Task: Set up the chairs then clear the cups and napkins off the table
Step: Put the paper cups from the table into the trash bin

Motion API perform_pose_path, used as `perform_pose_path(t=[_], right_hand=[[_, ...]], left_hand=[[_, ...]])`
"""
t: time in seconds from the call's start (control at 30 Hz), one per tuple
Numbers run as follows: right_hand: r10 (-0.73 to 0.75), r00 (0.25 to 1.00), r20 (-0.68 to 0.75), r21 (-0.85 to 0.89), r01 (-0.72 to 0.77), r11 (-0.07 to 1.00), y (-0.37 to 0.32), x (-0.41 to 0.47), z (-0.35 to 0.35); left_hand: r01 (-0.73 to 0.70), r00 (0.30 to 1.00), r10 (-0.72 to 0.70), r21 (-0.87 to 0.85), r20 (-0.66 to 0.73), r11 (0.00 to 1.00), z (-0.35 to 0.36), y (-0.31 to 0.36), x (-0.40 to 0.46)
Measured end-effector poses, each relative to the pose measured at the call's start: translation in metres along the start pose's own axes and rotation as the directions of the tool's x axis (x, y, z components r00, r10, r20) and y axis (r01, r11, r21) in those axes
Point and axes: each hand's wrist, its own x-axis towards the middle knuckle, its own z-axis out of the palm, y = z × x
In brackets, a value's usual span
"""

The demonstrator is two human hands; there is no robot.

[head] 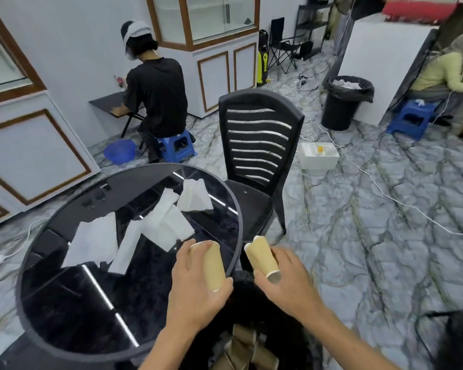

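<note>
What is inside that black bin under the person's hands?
Several tan paper cups lie piled in the black bin. The arms and the bin's dark depths hide whatever lies beneath or beside them.

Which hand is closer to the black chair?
Right. The right hand holds its cup beside the black chair; the left hand is farther, over the table's edge.

Person in black [155,94] on blue stool [175,148], blue basin [119,152], lined bin [344,102], white box [320,156]
</note>
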Motion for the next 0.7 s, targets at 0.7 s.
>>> perform_pose_path(t=[0.7], right_hand=[[0.154,0.979,0.136,-0.069,-0.146,0.987,0.076,-0.09,0.031]], left_hand=[[-0.178,0.971,0.161,0.09,0.176,0.98,0.061,0.002,-0.098]])
